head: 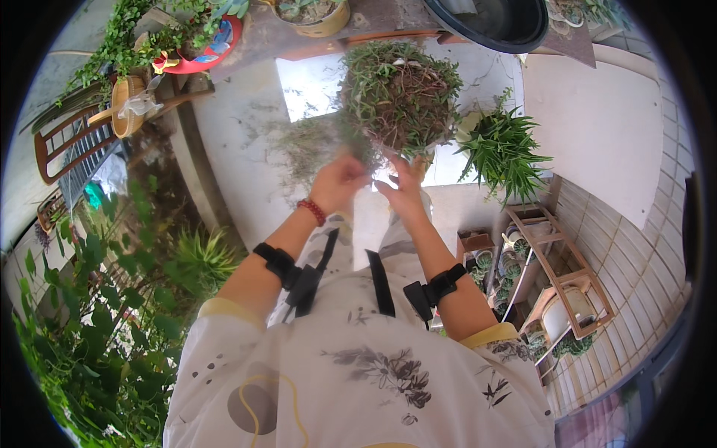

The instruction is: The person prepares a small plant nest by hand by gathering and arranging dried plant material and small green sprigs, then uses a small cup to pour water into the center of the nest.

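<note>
A bushy trailing plant [400, 95] stands in front of me, with bare brown stems and soil showing among its green shoots. Its pot is mostly hidden by the foliage. My left hand [339, 179], with a red bead bracelet [311, 212] at the wrist, is curled by the plant's near edge. Motion blurs its fingers and the foliage above them, so any stem in them cannot be made out. Close beside it, my right hand [404, 190] has thumb and fingers apart, just under the hanging shoots. Loose plant clippings [302, 148] lie scattered on the pale floor to the left.
A spiky green potted plant [504, 151] stands to the right of the bushy one. Beyond are a black basin [493, 25], a yellowish pot [319, 21] and a red planter [227, 47]. A wooden frame [560, 263] leans at right; leafy vines [106, 313] fill the left.
</note>
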The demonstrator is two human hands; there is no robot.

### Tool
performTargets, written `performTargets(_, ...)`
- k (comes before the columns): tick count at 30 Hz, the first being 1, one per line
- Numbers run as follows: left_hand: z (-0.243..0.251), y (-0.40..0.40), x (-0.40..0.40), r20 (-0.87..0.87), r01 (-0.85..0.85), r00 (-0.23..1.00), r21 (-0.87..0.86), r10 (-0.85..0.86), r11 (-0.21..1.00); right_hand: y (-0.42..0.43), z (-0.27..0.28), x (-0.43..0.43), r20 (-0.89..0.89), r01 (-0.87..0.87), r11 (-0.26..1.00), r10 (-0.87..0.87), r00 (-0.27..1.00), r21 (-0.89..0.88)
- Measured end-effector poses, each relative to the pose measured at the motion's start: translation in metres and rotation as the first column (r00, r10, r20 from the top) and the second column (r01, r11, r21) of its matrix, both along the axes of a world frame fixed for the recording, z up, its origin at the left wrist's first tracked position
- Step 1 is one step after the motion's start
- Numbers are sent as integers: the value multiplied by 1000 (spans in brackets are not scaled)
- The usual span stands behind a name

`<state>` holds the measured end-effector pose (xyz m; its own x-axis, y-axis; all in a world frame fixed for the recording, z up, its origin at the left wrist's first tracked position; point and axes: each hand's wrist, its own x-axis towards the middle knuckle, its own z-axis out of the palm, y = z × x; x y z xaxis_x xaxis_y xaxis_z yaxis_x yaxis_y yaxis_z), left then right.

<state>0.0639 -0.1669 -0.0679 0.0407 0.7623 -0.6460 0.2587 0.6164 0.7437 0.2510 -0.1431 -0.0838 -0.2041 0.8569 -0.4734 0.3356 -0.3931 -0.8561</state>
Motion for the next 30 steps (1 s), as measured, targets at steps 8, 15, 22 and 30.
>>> performTargets(8, 55, -1, -8, 73, -28, 997, -22, 30, 999, 6, 33, 4, -456, -251, 904, 72, 887, -347)
performTargets(15, 67, -7, 5, 119, -95, 988, -53, 100, 994, 18, 71, 27, -432, -178, 842, -71, 899, -509)
performTargets(22, 88, -6, 16, 70, 62, 995, 124, -71, 990, 20, 79, 23, -383, -68, 845, -168, 908, -530)
performTargets(30, 86, -11, 13, 8, 118, 992, 246, -124, 962, 19, 75, 19, -240, 60, 861, -207, 948, -506)
